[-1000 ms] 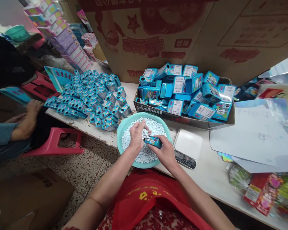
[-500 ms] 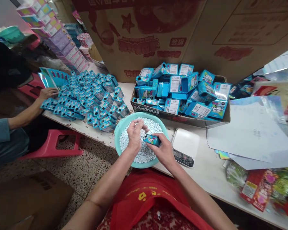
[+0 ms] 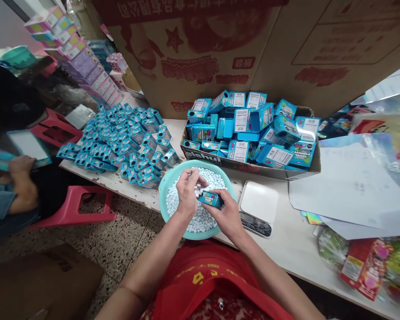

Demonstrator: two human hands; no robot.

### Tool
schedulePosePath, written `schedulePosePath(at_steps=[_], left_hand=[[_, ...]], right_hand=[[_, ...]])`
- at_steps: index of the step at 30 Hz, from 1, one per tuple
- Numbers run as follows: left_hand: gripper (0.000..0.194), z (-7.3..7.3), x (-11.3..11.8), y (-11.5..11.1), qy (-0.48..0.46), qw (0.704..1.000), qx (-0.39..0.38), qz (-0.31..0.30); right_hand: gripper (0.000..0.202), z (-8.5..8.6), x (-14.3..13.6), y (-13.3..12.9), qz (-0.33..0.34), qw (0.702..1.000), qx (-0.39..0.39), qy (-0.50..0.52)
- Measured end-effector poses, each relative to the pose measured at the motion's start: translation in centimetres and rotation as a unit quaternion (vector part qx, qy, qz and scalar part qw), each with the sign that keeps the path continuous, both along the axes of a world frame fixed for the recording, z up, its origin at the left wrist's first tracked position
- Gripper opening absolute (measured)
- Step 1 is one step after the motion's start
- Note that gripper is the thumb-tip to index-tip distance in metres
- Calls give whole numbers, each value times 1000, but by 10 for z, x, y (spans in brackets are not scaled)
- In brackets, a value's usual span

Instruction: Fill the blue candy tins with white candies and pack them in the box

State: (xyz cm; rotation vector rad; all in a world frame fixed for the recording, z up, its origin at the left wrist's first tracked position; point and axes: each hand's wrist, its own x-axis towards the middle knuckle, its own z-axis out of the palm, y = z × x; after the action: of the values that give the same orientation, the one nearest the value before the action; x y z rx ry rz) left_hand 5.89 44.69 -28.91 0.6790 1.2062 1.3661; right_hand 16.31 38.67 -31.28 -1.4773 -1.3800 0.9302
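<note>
My right hand (image 3: 226,210) grips a small blue candy tin (image 3: 209,199), lying on its side with its open end toward my left hand. My left hand (image 3: 189,192) is cupped around several white candies (image 3: 198,190) at the mouth of the tin. Both hands are over a mint-green basin (image 3: 166,182) filled with loose white candies (image 3: 200,223). Behind the basin stands a cardboard tray (image 3: 250,168) heaped with blue tins (image 3: 243,120). Many small blue tins (image 3: 120,129) stand packed together on the table to the left.
A white kitchen scale (image 3: 258,202) sits right of the basin. Paper sheets (image 3: 350,182) and candy bags (image 3: 366,266) cover the right side. A large carton (image 3: 246,44) rises behind. At left, a co-worker's hand (image 3: 22,166) holds a blue-edged piece beside a red stool (image 3: 75,206).
My hands stay at the basin with the tin and candies, nearly unmoved. The co-worker's hand has drawn back from the standing tins, carrying the blue-edged piece left toward their lap.
</note>
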Motion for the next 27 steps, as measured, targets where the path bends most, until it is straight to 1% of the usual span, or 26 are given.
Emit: schedulePosePath(at_steps=[4, 8, 10, 11, 12, 13, 15, 16, 17, 18, 19, 20, 21, 22, 24, 25, 26, 27], left_hand=[[21, -3, 2, -2, -4, 1000, 6, -25], [19, 5, 2, -5, -12, 997, 10, -78], [19, 8, -3, -3, -17, 996, 23, -79], [19, 6, -8, 0, -11, 997, 30, -70], [20, 1, -14, 5, 6, 998, 37, -58], [21, -8, -21, 10, 38, 997, 39, -47], [23, -34, -34, 23, 156, 986, 29, -55], [23, -51, -38, 29, 233, 969, 19, -78], [22, -68, -40, 33, 308, 945, 13, -112], [19, -84, -40, 36, 356, 923, 12, -142], [15, -97, -36, 36, 389, 905, 18, -170], [14, -108, -31, 34, 416, 888, 29, -196], [16, -116, -25, 31, 444, 868, 39, -221], [20, -120, -19, 26, 480, 840, 44, -248], [24, -123, -11, 14, 573, 759, 44, -305], [24, -122, -9, 9, 607, 725, 39, -325], [22, -122, -11, 4, 622, 708, 32, -332], [18, -121, -14, 1, 623, 710, 28, -328]], right_hand=[[26, -1, -1, 2, -1, 1000, -7, 11], [28, -5, 0, 5, -13, 999, -24, 34], [29, -8, 3, 4, -18, 998, -37, 57], [30, -10, 6, 3, -18, 996, -40, 72], [31, -11, 8, 2, -19, 995, -39, 88], [32, -13, 11, 0, -22, 994, -31, 102], [32, -16, 17, -4, -36, 992, -15, 117], [32, -17, 20, -6, -45, 992, -13, 117], [31, -18, 23, -8, -54, 992, -14, 115], [30, -19, 25, -9, -60, 992, -17, 113], [31, -19, 27, -11, -63, 991, -19, 116], [32, -18, 29, -12, -68, 990, -18, 122], [33, -18, 30, -13, -75, 989, -14, 129], [34, -17, 32, -13, -83, 987, -12, 134], [35, -16, 34, -13, -95, 987, -17, 132], [35, -16, 35, -12, -98, 987, -23, 127], [34, -15, 36, -12, -98, 987, -28, 121], [34, -15, 36, -12, -98, 988, -32, 115]])
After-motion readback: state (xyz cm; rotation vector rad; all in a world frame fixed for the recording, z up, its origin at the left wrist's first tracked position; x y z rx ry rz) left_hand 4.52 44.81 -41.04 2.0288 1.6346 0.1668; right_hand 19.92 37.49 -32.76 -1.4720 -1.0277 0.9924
